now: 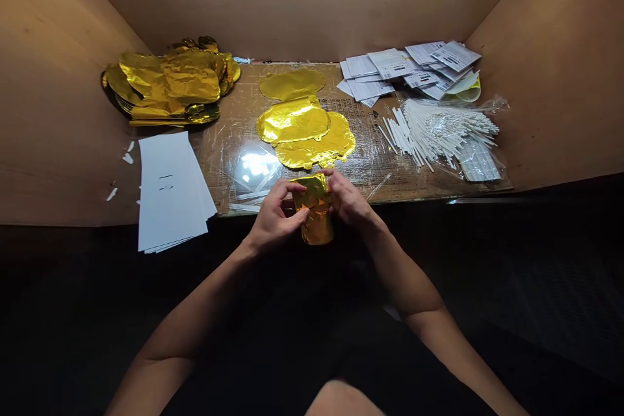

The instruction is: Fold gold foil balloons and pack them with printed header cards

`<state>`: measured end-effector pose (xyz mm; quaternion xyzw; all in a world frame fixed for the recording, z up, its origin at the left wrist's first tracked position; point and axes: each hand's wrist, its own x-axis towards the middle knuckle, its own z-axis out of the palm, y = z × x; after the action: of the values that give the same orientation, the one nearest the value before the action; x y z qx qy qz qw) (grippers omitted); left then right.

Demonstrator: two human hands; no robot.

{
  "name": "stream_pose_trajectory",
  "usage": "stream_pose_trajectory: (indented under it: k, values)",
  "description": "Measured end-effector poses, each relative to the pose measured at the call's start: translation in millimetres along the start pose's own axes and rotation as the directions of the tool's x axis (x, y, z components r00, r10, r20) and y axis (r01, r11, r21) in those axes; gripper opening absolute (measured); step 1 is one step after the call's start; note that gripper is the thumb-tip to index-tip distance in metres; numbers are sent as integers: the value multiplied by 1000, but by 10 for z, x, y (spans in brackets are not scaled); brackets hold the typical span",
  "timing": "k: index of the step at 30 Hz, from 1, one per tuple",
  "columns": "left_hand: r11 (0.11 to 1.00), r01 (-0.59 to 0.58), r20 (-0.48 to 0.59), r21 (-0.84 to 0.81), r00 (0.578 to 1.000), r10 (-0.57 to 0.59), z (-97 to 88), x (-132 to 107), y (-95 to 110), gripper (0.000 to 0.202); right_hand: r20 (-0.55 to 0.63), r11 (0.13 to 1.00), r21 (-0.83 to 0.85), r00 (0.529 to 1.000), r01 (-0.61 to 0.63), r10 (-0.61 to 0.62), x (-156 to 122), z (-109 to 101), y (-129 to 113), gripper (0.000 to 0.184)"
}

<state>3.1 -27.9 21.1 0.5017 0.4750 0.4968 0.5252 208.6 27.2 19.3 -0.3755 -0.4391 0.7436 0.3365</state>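
A folded gold foil balloon [316,218] is held between both hands, just off the front edge of the table. My left hand [277,216] grips its left side, thumb across the front face. Around its upper right edge close the fingers of my right hand [347,198]; some of those fingers are hidden behind the foil. Directly beyond my hands, several flat gold foil balloons [295,122] lie overlapping on the table [229,143].
At the back left is a pile of gold foil balloons [170,81]. White paper sheets [170,208] overhang the front edge. White sticks [433,133] in clear plastic and printed paper packets [390,65] lie on the right. Wooden panels [302,0] enclose three sides.
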Motion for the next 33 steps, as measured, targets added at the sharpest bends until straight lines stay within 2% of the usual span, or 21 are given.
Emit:
stream_pose_trajectory:
  k: [2,4,5,7,9,11,13,14,16,18,19,20,21,22,23,24,25,26,28,30,33]
  values:
    - [997,11,-52,-77,999,-15,34,-17,-19,58,111,997,-53,992,-48,53,-19,-7,12,50]
    - [978,89,-17,-188,995,-94,53,-22,-36,67,120,997,-78,992,-18,27,-45,-9,28,46]
    - [967,133,27,-218,991,-130,53,-25,-43,64,100,997,-77,995,12,-5,-63,-10,32,42]
    - [957,196,86,-213,980,-181,28,-35,-54,42,70,993,-100,996,70,-63,-114,-28,14,32]
    - [967,194,37,-164,981,-190,-27,-53,-69,17,109,978,-189,991,92,-73,-178,-74,-53,19]
    - [987,139,-30,-78,989,-142,-91,-77,-89,5,168,937,-333,985,102,-48,-230,-133,-168,13]
    - [998,21,0,54,1000,-21,-126,-105,-104,14,205,864,-484,978,140,-44,-235,-166,-298,16]
    - [990,-65,62,122,996,57,-128,-119,-104,18,243,824,-541,969,169,-39,-216,-164,-354,17]
    - [945,-243,235,221,953,190,-126,-131,-84,23,361,742,-631,932,229,19,-145,-122,-431,19]
    - [889,-339,338,307,912,231,-204,-91,-47,25,452,657,-700,886,281,101,-61,-62,-451,18]
    - [863,-331,298,381,928,224,-316,-47,-27,24,452,616,-729,885,299,106,-23,-40,-443,20]
    - [830,-275,178,486,960,215,-489,4,-6,24,429,585,-751,900,306,79,9,-30,-427,23]
    - [783,-163,-9,600,978,211,-724,51,16,23,395,575,-760,918,304,37,36,-33,-403,25]
    - [719,0,-243,695,941,235,-1007,84,39,23,365,584,-756,931,295,2,58,-45,-376,26]
    - [631,199,-449,750,853,264,-1314,95,58,26,345,606,-743,939,283,-16,74,-63,-347,27]
    - [529,403,-597,747,756,268,-1617,86,70,38,333,636,-724,943,268,-18,85,-79,-317,29]
    - [441,569,-700,694,676,229,-1890,59,71,52,329,666,-702,944,251,-9,89,-90,-288,30]
    - [377,666,-753,644,639,157,-2111,23,59,59,328,692,-682,945,234,3,89,-91,-261,31]
    - [312,732,-781,605,621,58,-2366,-53,2,62,324,728,-653,946,210,17,85,-64,-218,30]
    - [309,721,-774,620,627,90,-2410,-117,-62,61,315,751,-630,949,197,15,86,-10,-195,28]
    - [369,678,-769,636,595,233,-2333,-204,-79,52,290,793,-582,957,181,-6,104,82,-195,27]
